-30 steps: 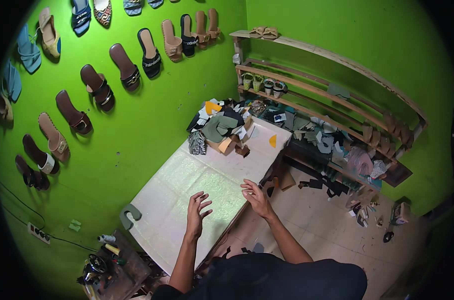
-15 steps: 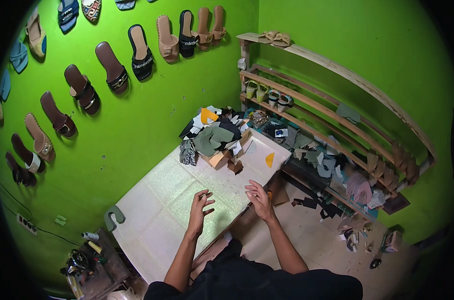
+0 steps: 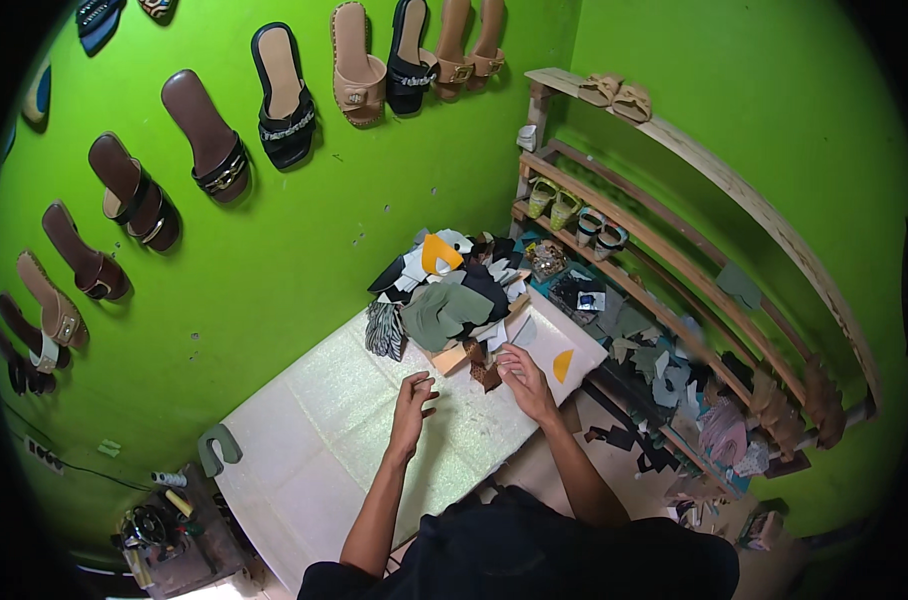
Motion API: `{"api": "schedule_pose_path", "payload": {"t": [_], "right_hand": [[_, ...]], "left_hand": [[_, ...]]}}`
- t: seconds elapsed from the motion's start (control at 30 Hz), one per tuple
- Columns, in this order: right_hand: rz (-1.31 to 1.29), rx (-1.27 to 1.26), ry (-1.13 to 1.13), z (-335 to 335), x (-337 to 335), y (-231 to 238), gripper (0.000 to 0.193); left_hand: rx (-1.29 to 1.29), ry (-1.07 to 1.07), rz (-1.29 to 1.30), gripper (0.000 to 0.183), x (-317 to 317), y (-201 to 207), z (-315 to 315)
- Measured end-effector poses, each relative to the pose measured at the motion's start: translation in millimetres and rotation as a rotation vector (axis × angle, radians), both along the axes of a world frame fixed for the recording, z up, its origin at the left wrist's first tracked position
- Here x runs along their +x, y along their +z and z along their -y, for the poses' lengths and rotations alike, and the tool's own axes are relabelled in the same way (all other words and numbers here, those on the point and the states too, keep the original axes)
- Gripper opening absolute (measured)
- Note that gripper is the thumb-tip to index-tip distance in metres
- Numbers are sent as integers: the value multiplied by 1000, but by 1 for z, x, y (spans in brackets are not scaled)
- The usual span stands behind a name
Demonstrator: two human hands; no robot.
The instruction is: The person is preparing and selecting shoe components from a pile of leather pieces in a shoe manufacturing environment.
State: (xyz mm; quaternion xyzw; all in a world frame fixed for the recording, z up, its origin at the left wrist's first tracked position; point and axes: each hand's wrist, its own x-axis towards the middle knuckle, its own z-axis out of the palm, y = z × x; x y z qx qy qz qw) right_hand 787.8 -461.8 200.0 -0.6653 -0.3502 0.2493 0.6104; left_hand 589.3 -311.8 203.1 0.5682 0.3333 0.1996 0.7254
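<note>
Over the pale, glossy tabletop (image 3: 304,440) I hold both hands up, palms turned toward each other with a gap between. My left hand (image 3: 412,408) is loosely curved, its fingers apart and nothing in it. Close to a patterned brown scrap (image 3: 483,370) is my right hand (image 3: 526,382), also open with bent fingers; whether it touches the scrap I cannot tell. Just beyond the hands lies a heap of cut material: a grey-green piece (image 3: 446,308), a zebra-striped piece (image 3: 384,331) and an orange piece (image 3: 440,255) on top. Right of my right hand lies a yellow-orange scrap (image 3: 563,365).
Sandals (image 3: 206,140) hang along the green wall. A wooden rack (image 3: 664,235) with shoes and scraps runs along the right. A curved grey-green piece (image 3: 220,450) lies at the table's left corner, near a cluttered side table (image 3: 179,540). Dark scraps (image 3: 634,445) litter the floor.
Both hands have moved farther over the table, closer to the heap, and the right hand is now beside the brown scrap. The view has shifted so the wall sandals appear larger.
</note>
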Motion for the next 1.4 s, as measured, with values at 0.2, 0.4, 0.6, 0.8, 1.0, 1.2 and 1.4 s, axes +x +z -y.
{"api": "schedule_pose_path", "payload": {"t": [0.2, 0.4, 0.6, 0.8, 1.0, 1.2, 1.4], "right_hand": [[-10, -55, 13, -48, 48, -19, 49], [11, -70, 86, -95, 101, -43, 48], [19, -137, 187, -137, 140, -51, 49], [170, -193, 254, -169, 172, -74, 49], [568, -280, 191, -183, 169, -79, 46], [692, -316, 114, -191, 162, -92, 44], [661, -357, 90, -189, 161, -89, 27]], "left_hand": [[-3, 79, -50, 40, 36, 1, -31], [1, 192, -98, 38, 73, -21, -61], [167, 307, -136, 34, 112, -60, -86], [507, 446, -278, 35, 150, -90, -96], [586, 568, -455, 29, 168, -95, -97], [787, 617, -562, 15, 171, -97, -98], [895, 579, -468, 10, 169, -75, -91]]}}
